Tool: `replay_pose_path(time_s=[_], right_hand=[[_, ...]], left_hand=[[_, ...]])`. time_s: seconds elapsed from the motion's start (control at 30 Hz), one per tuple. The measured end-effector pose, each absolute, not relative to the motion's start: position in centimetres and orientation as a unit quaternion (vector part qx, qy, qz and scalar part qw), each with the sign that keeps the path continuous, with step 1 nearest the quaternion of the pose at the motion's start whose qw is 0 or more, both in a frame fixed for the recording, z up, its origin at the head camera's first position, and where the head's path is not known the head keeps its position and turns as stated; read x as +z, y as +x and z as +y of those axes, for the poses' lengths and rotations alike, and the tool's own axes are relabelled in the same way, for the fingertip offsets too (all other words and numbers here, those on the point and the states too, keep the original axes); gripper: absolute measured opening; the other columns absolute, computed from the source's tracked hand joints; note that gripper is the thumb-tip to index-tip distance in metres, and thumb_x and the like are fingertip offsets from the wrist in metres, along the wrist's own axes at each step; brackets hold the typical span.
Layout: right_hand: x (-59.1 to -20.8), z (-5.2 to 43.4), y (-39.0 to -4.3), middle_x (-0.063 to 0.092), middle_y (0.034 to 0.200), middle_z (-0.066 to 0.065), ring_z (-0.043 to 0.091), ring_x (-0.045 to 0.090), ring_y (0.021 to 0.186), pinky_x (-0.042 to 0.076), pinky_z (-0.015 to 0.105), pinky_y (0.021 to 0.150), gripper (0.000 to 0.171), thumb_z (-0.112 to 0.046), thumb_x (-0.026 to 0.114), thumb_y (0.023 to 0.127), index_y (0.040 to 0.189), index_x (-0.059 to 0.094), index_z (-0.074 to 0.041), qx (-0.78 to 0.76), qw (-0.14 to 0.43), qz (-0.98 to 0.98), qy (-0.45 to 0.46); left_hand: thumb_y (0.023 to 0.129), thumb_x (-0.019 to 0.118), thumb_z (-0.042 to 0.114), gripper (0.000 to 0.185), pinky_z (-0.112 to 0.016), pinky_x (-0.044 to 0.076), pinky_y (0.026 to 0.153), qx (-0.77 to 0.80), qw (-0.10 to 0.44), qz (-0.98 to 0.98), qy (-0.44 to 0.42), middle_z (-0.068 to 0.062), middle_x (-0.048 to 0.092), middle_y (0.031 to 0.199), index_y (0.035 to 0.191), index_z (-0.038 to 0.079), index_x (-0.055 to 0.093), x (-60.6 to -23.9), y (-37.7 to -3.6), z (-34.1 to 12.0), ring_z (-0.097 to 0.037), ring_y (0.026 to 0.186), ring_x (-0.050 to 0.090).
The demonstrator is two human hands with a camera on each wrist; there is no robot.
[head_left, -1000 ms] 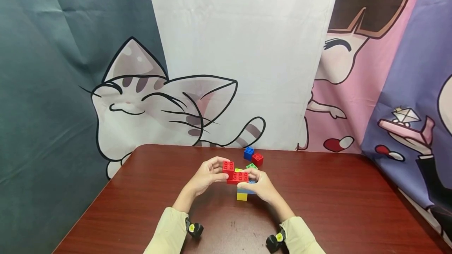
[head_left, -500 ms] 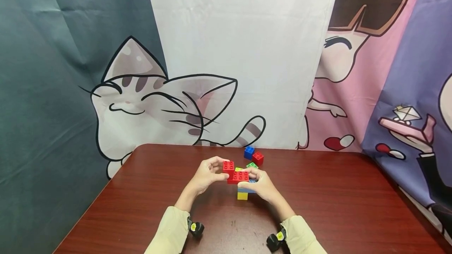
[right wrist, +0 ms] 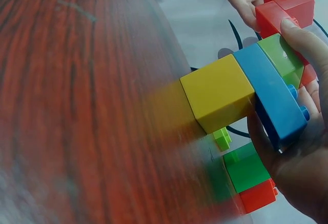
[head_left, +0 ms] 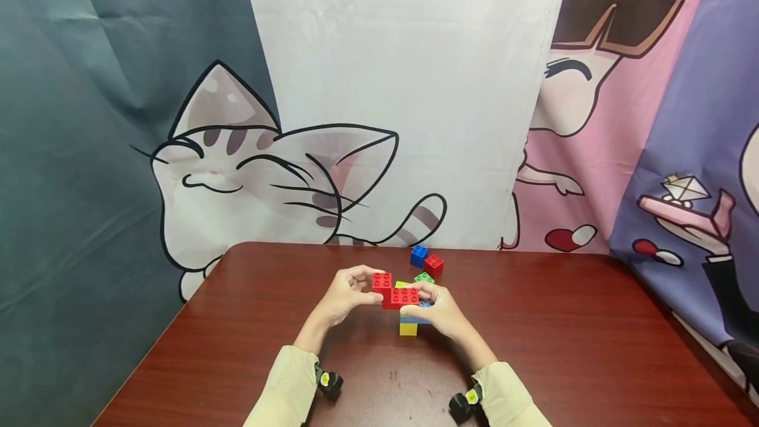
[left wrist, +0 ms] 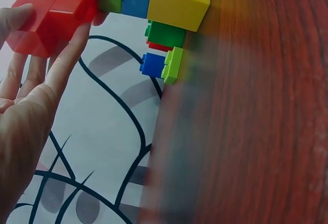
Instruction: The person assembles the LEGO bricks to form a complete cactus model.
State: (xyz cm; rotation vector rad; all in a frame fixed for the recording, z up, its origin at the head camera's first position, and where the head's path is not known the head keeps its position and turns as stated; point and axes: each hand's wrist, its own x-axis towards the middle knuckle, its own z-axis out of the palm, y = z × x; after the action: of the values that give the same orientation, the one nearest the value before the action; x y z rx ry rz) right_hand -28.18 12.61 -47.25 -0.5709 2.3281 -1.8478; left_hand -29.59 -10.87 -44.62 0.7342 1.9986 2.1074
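one red-brown wooden table [head_left: 237, 348], cartoon curtains [head_left: 249, 170].

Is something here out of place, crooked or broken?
Nothing looks damaged or spilled. Both hands hold a brick stack: the left hand grips the small red brick at one end, the right hand the rest. The stack's layers overhang unevenly. Loose bricks lie behind on the table.

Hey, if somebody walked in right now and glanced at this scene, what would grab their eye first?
Probably the colourful brick stack at mid-table, yellow at the bottom, blue and green above, red on top, held by both hands: the left hand pinches the upper red brick, and the right hand wraps the stack's side. Behind it, a big cartoon cat fills the backdrop, with loose blue and red bricks lying near the table's far edge.
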Motion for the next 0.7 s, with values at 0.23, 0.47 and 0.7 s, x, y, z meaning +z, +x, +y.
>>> replay_pose_path(time_s=[0.23, 0.47, 0.7], right_hand=[[-47.17, 12.60, -28.07, 0.069, 0.117, 0.022, 0.017, 0.067, 0.095, 0.056, 0.023, 0.079, 0.046, -0.021, 0.075, 0.085, 0.124, 0.060, -0.001, -0.611, 0.061, 0.768, -0.184], [-47.24, 12.46, -28.25, 0.068, 0.118, 0.024, 0.008, 0.067, 0.090, 0.055, 0.023, 0.079, 0.046, -0.021, 0.074, 0.085, 0.124, 0.060, 0.000, -0.613, 0.060, 0.765, -0.188], [-47.51, 12.48, -28.37, 0.068, 0.116, 0.026, 0.004, 0.066, 0.087, 0.055, 0.022, 0.079, 0.044, -0.019, 0.074, 0.086, 0.122, 0.060, 0.002, -0.612, 0.054, 0.764, -0.199]], left_hand=[[0.077, 0.072, -0.005, 0.048, -0.026, 0.059, 0.077, 0.702, 0.076, 0.666, 0.238, 0.012, 0.072, 0.097, 0.120, -0.018, 0.055, -44.63, -29.61, -10.94, -0.008, 0.087, 0.068], [0.077, 0.073, -0.006, 0.048, -0.026, 0.059, 0.078, 0.701, 0.067, 0.669, 0.238, 0.006, 0.073, 0.100, 0.120, -0.018, 0.056, -44.61, -29.55, -10.99, -0.008, 0.086, 0.069], [0.079, 0.069, -0.005, 0.048, -0.023, 0.058, 0.079, 0.710, 0.085, 0.655, 0.243, 0.013, 0.070, 0.098, 0.122, -0.018, 0.050, -44.78, -29.43, -10.77, -0.007, 0.089, 0.067]])
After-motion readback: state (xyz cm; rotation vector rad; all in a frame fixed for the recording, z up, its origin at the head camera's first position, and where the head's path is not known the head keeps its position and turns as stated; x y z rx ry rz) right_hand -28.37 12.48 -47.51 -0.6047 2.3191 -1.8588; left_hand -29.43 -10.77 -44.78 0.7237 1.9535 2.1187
